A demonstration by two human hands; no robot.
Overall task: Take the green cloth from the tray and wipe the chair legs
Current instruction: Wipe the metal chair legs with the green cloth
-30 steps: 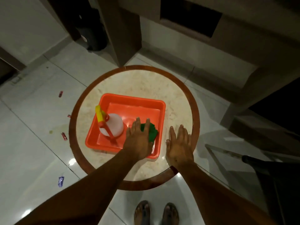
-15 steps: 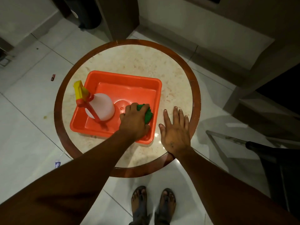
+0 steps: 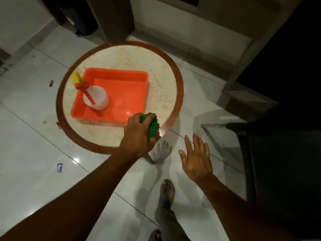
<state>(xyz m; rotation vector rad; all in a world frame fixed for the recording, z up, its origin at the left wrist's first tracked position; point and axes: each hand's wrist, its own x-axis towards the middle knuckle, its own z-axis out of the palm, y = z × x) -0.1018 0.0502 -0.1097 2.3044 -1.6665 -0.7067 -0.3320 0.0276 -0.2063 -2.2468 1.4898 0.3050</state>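
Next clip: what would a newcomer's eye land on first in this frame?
The bright orange tray on the round table stands out most, with a white spray bottle standing in its left part. Just below the tray's near right corner, the left hand has a closed grip on the bunched green cloth. The right hand is spread open and empty over the pale floor tiles, beside a dark chair at the right edge.

floor: glossy white tiles [image 3: 31,145] reflecting light | centre: round marble-topped table [image 3: 161,84] standing | 3 o'clock: dark furniture [image 3: 278,153] sitting in shadow | 12 o'clock: beige wall [image 3: 173,23] showing
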